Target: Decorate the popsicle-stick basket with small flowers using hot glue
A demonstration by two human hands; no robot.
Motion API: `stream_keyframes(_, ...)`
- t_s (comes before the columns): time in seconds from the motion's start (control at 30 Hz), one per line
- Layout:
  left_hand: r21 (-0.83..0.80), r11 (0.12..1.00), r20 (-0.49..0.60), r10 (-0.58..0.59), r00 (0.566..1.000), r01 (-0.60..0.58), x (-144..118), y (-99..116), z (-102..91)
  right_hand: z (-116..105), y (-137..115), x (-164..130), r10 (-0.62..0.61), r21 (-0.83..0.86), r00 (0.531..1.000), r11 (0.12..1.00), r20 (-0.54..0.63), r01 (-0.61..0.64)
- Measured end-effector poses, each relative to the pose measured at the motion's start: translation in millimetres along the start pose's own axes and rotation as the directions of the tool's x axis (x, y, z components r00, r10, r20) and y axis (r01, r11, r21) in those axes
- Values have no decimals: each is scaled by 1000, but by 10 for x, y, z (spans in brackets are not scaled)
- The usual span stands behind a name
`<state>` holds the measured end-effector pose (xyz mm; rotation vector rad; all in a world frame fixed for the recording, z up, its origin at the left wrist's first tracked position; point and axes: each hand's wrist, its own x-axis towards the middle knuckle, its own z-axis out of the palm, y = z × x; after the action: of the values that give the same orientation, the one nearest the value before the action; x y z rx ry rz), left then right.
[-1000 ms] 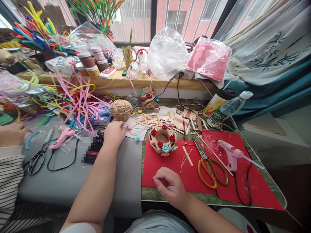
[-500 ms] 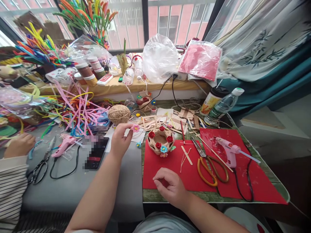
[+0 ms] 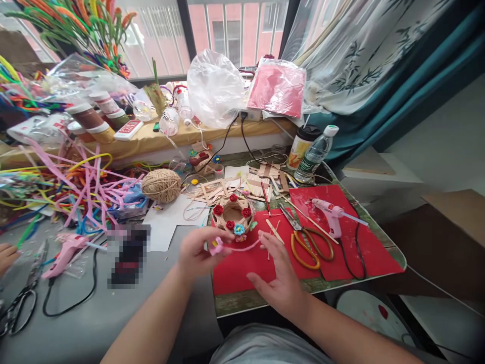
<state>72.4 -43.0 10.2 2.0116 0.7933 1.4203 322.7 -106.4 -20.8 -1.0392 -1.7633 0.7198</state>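
Note:
My left hand is closed on a pink flower with a yellow centre. From it a thin fuzzy pink stem reaches right, its far end at the fingertips of my right hand. That hand's thumb stands well apart from its fingers; whether the fingertips touch the stem is hard to make out. Just behind both hands sits a twine-wrapped ring-shaped basket decorated with red roses, a blue flower and a small green piece. It rests at the edge of the red sheet.
Orange-handled scissors and a pink glue gun lie on the right. Craft sticks, a twine ball and a bottle stand behind. Another person's hand, a second glue gun and black scissors are left.
My left hand has brought the pink flower down and nearer, in front of the basket. My right hand has risen and its fingers have spread beside the stem. The view has turned right.

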Motion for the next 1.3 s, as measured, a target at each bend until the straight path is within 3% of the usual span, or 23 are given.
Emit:
stream_keyframes(0.1, 42, 995, 171, 85, 982, -94, 47, 60, 128, -99, 32, 26, 57, -3, 998, 998, 37, -57)
stream_keyframes(0.23, 60, 997, 196, 41, 980, -53, 44, 32, 198, -120, 113, 90, 83, 49, 995, 995, 48, -85)
stream_keyframes(0.37, 104, 994, 218, 17, 976, -41, 46, -15, 134, -166, 132, 163, 39, -19, 999, 999, 4, -39)
stream_keyframes(0.57, 107, 994, 364, -16, 931, -25, 118, -9, 59, -241, 143, 134, 2, -69, 999, 998, 36, 1)
stream_keyframes(1.03, 136, 990, 404, -90, 910, 38, 127, -46, -43, -213, 182, 122, -14, -48, 998, 999, 62, 16)
stream_keyframes(1.13, 79, 989, 302, -144, 943, 125, 103, -86, -91, -198, 225, 76, -7, -31, 998, 999, 59, 9)
stream_keyframes(1.2, 23, 983, 74, -186, 980, 185, 113, -161, -168, -177, 265, 34, 20, -36, 997, 999, 70, -18)
stream_keyframes(1.23, 10, 977, -93, -209, 973, 211, 127, -215, -226, -164, 284, 15, 32, -41, 996, 999, 82, -29)
stream_keyframes(1.27, 15, 969, -274, -232, 933, 246, 143, -278, -298, -149, 299, 2, 37, -45, 995, 998, 97, -33)
stream_keyframes(1.3, 43, 956, -443, -241, 863, 289, 161, -347, -382, -134, 309, -5, 34, -47, 993, 998, 114, -29)
